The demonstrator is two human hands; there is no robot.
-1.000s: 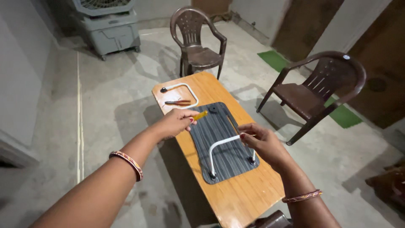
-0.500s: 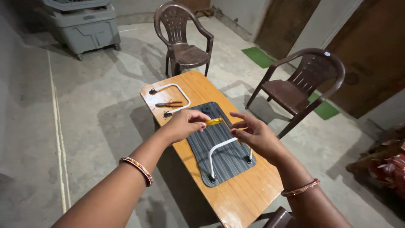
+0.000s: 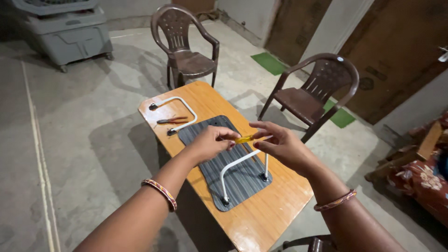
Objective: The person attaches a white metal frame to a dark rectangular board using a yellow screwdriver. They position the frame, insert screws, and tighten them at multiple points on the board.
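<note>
Head view, near to far. Both forearms reach out over a wooden tabletop (image 3: pixel 261 219), each wrist wearing a bangle. The left hand (image 3: pixel 210 142) is closed in a pinch on one end of a yellow-handled screwdriver (image 3: pixel 245 138); the right hand (image 3: pixel 277 144) has its fingers curled loosely about the other end, thumb and forefinger on the tool. The screwdriver is held level in the air, just above a dark striped panel (image 3: pixel 233 179) lying flat on the tabletop.

Status: one white U-shaped leg (image 3: pixel 242 161) stands upright on the near half of the panel, its two feet seated. A second white leg (image 3: pixel 175 105) lies loose on the bare tabletop beyond the panel, with pliers (image 3: pixel 171 120) inside its loop. Judged from this, one leg appears fitted and one is left. Two brown plastic chairs (image 3: pixel 322 88) stand beyond.
</note>
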